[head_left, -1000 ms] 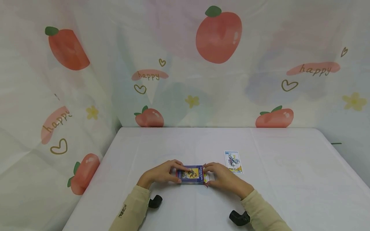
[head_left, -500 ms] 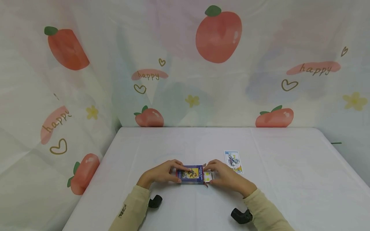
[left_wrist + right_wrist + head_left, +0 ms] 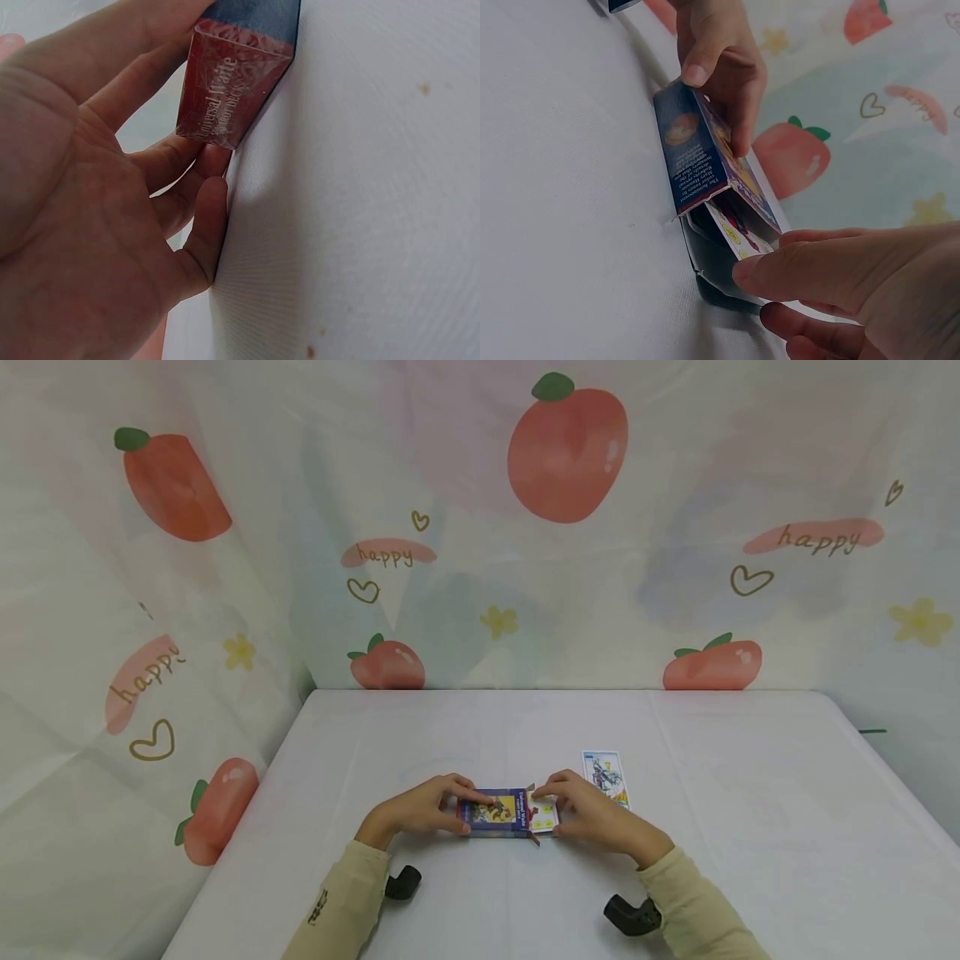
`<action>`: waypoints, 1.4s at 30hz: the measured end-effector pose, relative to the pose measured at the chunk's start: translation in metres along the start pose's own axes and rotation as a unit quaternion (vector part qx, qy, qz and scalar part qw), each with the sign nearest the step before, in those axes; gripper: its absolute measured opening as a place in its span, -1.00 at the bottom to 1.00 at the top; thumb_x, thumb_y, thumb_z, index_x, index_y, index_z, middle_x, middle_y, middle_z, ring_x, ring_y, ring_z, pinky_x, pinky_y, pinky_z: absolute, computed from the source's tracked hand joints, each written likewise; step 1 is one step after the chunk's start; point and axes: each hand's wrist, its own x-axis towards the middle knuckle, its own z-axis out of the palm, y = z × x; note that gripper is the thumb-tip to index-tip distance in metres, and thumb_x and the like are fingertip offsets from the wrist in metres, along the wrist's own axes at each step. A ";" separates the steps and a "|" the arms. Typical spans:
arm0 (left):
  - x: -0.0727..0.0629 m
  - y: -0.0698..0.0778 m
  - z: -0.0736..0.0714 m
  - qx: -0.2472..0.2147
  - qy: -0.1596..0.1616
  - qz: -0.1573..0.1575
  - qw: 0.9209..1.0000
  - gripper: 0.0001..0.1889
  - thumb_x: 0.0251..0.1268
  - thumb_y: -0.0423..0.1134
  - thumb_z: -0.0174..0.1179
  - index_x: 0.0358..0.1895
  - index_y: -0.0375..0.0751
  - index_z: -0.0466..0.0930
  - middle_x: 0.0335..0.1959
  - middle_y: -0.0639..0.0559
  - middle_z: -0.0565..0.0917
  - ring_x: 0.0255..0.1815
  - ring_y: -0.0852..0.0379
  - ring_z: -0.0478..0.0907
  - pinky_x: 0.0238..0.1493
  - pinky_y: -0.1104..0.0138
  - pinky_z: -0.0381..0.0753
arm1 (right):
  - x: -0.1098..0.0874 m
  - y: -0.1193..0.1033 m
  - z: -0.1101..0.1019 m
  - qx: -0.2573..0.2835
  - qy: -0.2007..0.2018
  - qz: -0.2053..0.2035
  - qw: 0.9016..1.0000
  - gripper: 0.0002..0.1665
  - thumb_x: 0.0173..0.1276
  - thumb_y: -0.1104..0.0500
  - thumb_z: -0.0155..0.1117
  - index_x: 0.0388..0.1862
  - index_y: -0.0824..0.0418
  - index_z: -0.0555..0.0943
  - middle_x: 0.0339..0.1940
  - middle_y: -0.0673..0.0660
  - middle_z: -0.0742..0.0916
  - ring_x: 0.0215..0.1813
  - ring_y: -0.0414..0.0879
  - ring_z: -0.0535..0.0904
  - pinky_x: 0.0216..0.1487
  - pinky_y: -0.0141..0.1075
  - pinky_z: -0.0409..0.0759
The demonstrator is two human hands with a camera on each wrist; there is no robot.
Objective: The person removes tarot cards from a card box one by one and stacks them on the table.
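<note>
A blue tarot deck box (image 3: 487, 814) lies flat on the white table, its picture face up. My left hand (image 3: 411, 812) grips its left end, thumb on the near side and fingers across the top. In the left wrist view the box's red end (image 3: 232, 86) reads "Universal Waite". The box's right end is open, with a dark flap (image 3: 714, 271) folded out. Cards (image 3: 543, 817) stick partway out there, and my right hand (image 3: 596, 817) pinches them between thumb and fingers. In the right wrist view the thumb lies along the protruding cards (image 3: 731, 229).
A single tarot card (image 3: 603, 774) lies face up just behind my right hand, partly covered by it. Black curved pieces (image 3: 403, 883) show beside both forearms. Behind the table (image 3: 450, 727) hangs a fruit-print cloth (image 3: 570, 585).
My right hand has moved slightly right with the cards, so more of them shows outside the box. The left hand and the box have stayed in place.
</note>
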 end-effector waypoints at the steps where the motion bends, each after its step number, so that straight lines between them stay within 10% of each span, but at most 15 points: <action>1: 0.000 0.000 0.000 0.000 0.000 0.000 1.000 -0.50 0.23 -0.19 0.42 0.26 0.23 0.65 0.35 -0.10 0.45 0.30 0.00 0.34 0.13 0.15 0.37 | 0.000 0.001 -0.001 0.008 -0.003 0.001 1.000 -0.46 0.19 0.39 0.44 0.19 0.25 0.63 0.24 0.29 0.53 -0.03 -0.11 0.55 -0.03 -0.31 0.57; 42: -0.001 0.000 0.000 -0.007 0.001 -0.001 1.000 -0.50 0.22 -0.21 0.42 0.25 0.23 0.66 0.36 -0.08 0.45 0.37 -0.04 0.32 0.19 0.11 0.38 | -0.006 0.005 -0.016 0.076 -0.026 0.017 0.997 -0.49 0.27 0.41 0.33 0.23 0.33 0.62 0.27 0.36 0.50 -0.15 -0.11 0.50 -0.21 -0.44 0.50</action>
